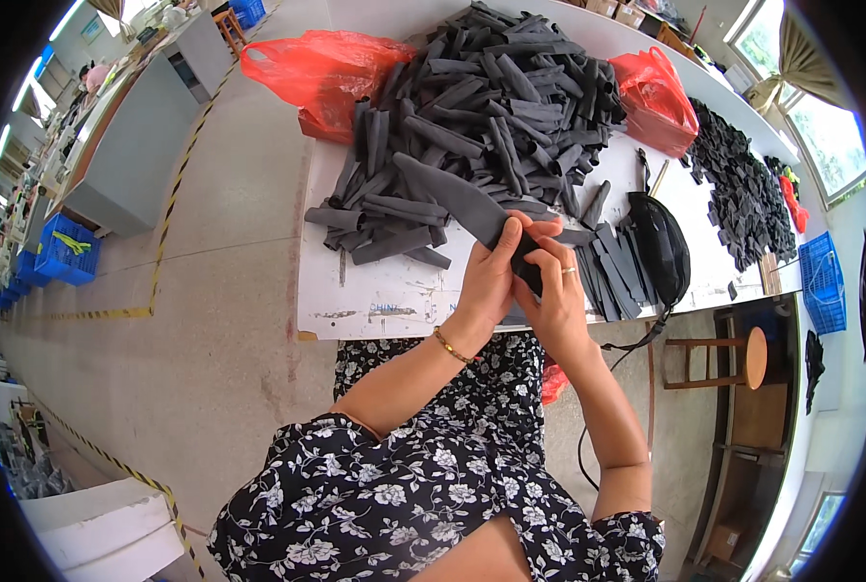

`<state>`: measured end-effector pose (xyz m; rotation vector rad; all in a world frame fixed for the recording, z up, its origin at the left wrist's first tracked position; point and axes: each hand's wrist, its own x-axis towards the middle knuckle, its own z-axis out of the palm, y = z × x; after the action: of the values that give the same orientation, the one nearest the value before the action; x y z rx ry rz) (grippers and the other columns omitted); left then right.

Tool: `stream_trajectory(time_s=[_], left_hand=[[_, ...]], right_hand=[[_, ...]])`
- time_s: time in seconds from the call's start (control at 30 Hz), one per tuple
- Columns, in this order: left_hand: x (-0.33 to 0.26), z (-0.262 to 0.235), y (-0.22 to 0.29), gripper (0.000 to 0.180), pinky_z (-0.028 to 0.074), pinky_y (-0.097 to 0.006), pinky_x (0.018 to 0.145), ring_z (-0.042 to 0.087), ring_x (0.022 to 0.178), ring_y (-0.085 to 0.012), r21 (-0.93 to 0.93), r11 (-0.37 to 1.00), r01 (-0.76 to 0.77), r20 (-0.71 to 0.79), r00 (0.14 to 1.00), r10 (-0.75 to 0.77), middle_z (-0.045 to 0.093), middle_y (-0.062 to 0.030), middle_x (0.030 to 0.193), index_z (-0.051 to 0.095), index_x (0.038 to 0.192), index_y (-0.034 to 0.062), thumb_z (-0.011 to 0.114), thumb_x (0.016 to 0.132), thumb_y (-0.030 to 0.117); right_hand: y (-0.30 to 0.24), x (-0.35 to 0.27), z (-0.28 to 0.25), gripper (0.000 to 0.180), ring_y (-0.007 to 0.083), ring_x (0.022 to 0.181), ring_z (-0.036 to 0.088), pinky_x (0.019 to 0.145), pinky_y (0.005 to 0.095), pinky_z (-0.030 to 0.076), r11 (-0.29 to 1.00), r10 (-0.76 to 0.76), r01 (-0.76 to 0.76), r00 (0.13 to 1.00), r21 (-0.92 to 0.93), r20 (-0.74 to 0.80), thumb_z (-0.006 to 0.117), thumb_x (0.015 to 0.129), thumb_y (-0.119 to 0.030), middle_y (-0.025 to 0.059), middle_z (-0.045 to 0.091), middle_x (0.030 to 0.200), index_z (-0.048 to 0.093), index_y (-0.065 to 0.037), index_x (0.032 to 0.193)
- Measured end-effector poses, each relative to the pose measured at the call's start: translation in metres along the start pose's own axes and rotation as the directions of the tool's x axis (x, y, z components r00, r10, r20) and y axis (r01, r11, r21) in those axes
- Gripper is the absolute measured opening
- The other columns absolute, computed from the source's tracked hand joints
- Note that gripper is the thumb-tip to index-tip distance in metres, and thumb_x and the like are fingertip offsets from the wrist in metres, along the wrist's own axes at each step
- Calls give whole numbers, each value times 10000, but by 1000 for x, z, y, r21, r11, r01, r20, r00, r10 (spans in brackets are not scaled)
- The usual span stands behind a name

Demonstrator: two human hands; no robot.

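Observation:
My left hand [492, 281] and my right hand [556, 301] come together over the front edge of the white table [394, 308]. Between them is a dark grey fabric piece [449, 201], with its long flat end pointing away to the upper left. My left thumb presses on top of it, and my right fingers are curled round its near end. How that near end is folded is partly hidden by my fingers. Just beyond lies a big heap of similar grey fabric pieces [510, 92], many rolled like tubes. Several flat grey strips [615, 272] lie side by side to the right.
Red plastic bags [321, 78] [656, 102] flank the heap. A black rounded pouch-like thing [660, 247] with a cord sits at the right. Farther right are small dark pieces [743, 189], a blue basket [823, 283] and a wooden stool [756, 357]. A blue crate [67, 254] stands at left.

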<state>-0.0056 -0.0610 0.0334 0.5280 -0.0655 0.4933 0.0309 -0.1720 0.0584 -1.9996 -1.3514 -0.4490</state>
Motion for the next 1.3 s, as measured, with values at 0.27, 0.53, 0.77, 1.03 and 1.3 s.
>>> stream_trajectory(time_s=[0.27,0.53,0.77,1.03,1.3], left_hand=[[12,-12,25,225,477,-403,954,596,1111,-286,50,999,-9,-78,997,13,666,-168,1045,557,1109,23,525,986,209],[7,-13,10,224,477,-405,953,605,1101,-276,-13,1000,19,-208,978,-22,675,-153,1055,579,1086,36,524,985,228],[-3,-10,-10,224,479,-400,944,607,1098,-245,-103,992,76,-97,992,-86,668,-161,1090,586,1082,42,540,978,235],[15,0,23,271,513,-379,895,651,946,-258,-76,991,-114,-163,981,101,668,-142,989,574,1097,-5,536,984,238],[7,2,14,261,523,-366,864,657,908,-243,-60,995,-81,-188,980,69,668,-113,956,588,1083,2,537,983,238]], right_hand=[[-2,-1,-1,371,387,944,552,807,447,478,998,5,-8,999,66,43,702,727,31,189,540,1097,511,-3,1044],[-3,2,0,361,388,947,564,774,443,500,999,46,-44,998,-31,43,701,721,20,187,540,1061,533,-13,1039],[6,5,8,175,350,839,613,694,404,505,998,-25,25,1000,58,7,661,794,37,151,586,1012,592,-13,947],[19,8,-6,151,320,795,622,667,359,513,991,-82,82,997,101,-8,666,777,65,131,611,981,607,5,903],[23,8,-3,199,314,784,613,664,375,506,991,-77,77,997,108,-8,691,744,59,125,604,984,603,-4,910]])
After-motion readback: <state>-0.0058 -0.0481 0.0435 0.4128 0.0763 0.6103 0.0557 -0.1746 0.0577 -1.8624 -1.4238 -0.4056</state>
